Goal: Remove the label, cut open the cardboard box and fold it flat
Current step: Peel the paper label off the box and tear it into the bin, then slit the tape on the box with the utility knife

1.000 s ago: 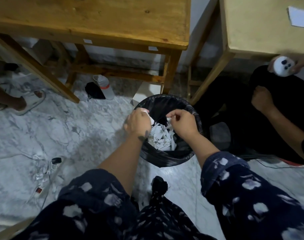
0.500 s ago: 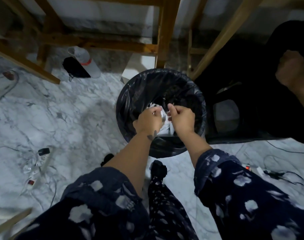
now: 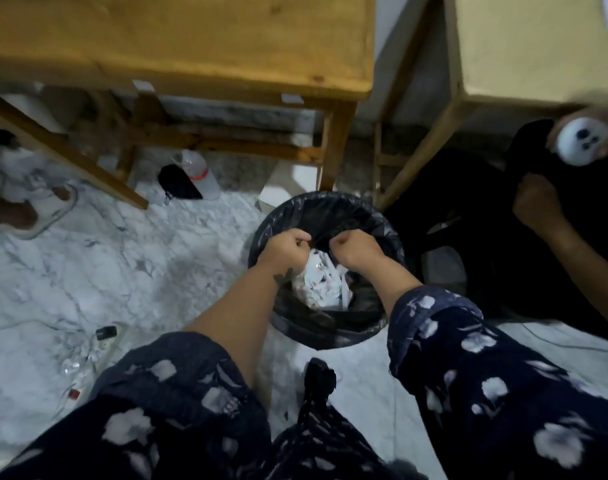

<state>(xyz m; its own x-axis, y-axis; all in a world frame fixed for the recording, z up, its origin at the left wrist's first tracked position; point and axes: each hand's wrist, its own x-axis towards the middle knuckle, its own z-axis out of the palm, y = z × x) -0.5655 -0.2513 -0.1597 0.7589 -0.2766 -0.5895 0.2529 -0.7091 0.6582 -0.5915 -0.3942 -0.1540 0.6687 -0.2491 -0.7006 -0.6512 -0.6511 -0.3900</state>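
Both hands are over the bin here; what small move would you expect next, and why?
Probably opening the fingers to let go of any scrap left. Both the left hand and the right hand are curled above the black-lined bin, right over the torn white paper already inside. Whether they hold anything is unclear, and no box is in view.

Single head cam, steep downward view, close over hands (image 3: 321, 251) above lined bin (image 3: 392, 237).
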